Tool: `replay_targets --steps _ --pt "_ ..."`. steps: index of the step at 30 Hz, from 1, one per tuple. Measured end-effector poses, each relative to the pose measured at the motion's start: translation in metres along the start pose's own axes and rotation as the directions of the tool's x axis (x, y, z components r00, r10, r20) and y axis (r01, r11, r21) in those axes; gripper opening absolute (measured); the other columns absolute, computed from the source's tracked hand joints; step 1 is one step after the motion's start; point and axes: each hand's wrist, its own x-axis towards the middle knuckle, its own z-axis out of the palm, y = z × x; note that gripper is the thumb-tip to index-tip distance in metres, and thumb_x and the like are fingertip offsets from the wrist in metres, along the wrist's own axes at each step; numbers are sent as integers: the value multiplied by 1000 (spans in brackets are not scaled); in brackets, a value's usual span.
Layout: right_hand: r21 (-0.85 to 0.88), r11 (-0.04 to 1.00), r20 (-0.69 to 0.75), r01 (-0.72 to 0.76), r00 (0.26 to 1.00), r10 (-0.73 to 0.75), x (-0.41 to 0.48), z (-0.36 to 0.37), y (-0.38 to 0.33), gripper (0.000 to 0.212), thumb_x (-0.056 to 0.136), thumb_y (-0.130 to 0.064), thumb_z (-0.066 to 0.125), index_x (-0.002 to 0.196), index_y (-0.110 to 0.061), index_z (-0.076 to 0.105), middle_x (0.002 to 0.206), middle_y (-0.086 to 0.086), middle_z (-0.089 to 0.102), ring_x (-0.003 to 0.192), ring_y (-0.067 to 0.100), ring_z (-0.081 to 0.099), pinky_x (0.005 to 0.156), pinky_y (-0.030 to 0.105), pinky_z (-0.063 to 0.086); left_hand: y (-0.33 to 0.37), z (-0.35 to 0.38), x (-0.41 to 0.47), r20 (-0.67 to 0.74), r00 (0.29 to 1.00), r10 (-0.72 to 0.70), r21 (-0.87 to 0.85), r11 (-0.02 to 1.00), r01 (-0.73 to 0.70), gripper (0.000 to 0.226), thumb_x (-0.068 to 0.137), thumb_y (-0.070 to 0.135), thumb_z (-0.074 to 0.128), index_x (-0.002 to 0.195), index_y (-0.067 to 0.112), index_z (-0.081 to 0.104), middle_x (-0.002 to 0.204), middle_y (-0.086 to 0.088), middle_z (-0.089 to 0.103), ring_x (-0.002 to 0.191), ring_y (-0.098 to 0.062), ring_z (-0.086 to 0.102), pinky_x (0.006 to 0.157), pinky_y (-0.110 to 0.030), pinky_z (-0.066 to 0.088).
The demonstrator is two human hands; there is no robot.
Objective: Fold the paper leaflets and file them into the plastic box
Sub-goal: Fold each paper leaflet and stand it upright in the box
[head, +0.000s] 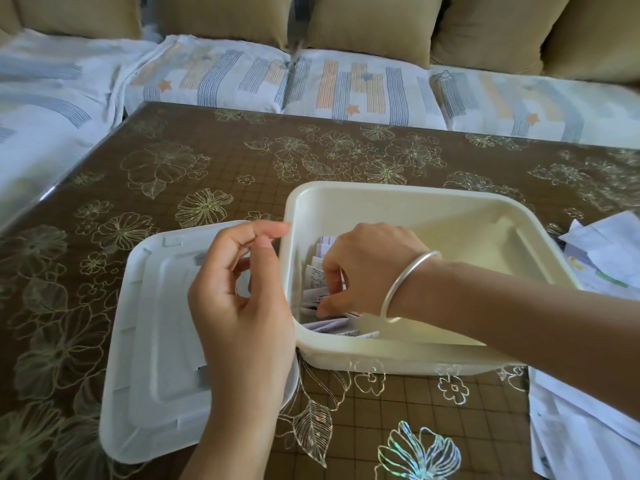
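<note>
Cream plastic, one plastic box (415, 197), open-topped, on one brown table (207, 161) whose cloth is printed with gold flowers. One lid (156, 341), paler white, lies flat just left of the box, its edge close against the box's left wall. Two hands in view. The right hand (367, 268) reaches down inside the box at its near-left corner, fingers curled and pinching the folded leaflets (317, 271) that stand on edge there. At least four white folded edges with small print are countable; the exact number cannot be told, as the hand covers some. One silver bangle (408, 282) sits on the right wrist, above the box's near wall. The left hand (242, 306) hovers left of the box, above the lid, fingers loosely curled and empty, thumb near the forefinger, and the forefinger tip at the box's left rim; contact cannot be told. Right of the box lie the loose leaflets (602, 258), unfolded white sheets in two heaps, one by the box's far-right corner and one off its near-right corner, both cut by the frame edge; sheets not countable. Beyond the box, past the table's far edge, is one sofa (346, 91) with four seat pads (214, 81) in star-and-stripe covers. Behind them are five tan back cushions (367, 22), with a sliver of another at the far left.
</note>
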Motion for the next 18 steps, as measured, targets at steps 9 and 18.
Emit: replay_targets --steps 9,18 --pt "305 944 -4 -127 991 135 -18 -18 26 23 87 -41 63 70 -27 64 51 -11 64 42 -6 50 49 15 40 3 -1 1 -9 1000 16 16 1000 -16 20 94 13 49 91 18 69 89 12 70 87 -6 64 71 -13 46" --pt "813 581 -189 -37 927 324 -116 -44 37 10 87 -23 64 85 -16 71 52 -1 62 38 10 41 38 14 33 26 -28 -22 9 997 70 58 996 -71 20 98 9 50 94 17 68 80 17 66 73 -2 59 65 -12 45"
